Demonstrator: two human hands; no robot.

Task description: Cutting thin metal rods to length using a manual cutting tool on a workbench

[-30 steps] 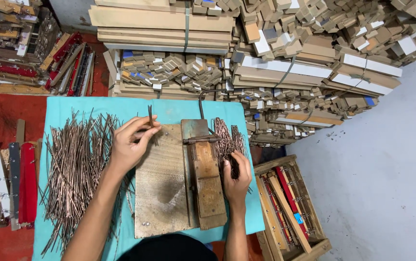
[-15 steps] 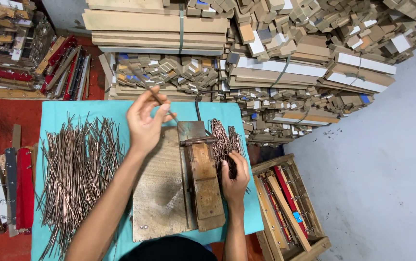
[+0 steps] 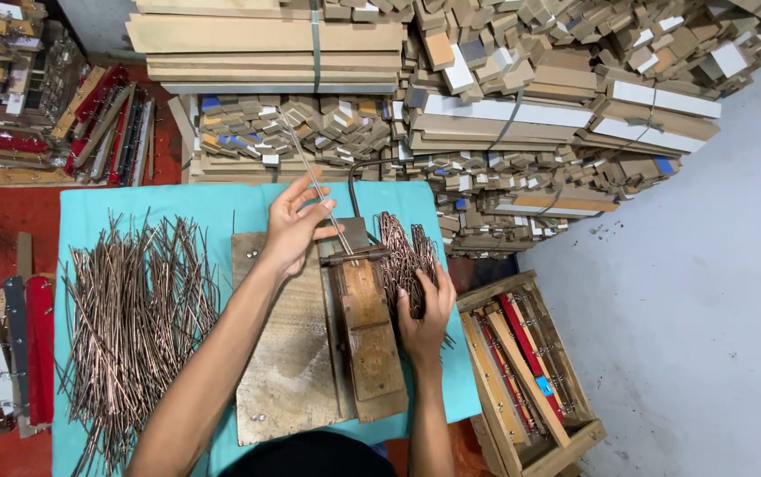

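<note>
A blue-green table (image 3: pixel 221 212) holds a big wooden board (image 3: pixel 287 353) with a wooden block tool (image 3: pixel 371 340) on it. A large heap of thin coppery rods (image 3: pixel 133 309) lies on the left of the table, and a smaller bunch of rods (image 3: pixel 402 256) lies on the right, beside the tool.

The left hand (image 3: pixel 296 230) pinches one thin rod (image 3: pixel 314 181) and seems to be feeding it, tilted, down to the tool's metal bar (image 3: pixel 354 257). That calls for careful aim.

The right hand (image 3: pixel 424 314) lies on the small bunch with its fingers curled. If it grips any rods, that is hidden. The rod's lower tip is hard to see.
</note>
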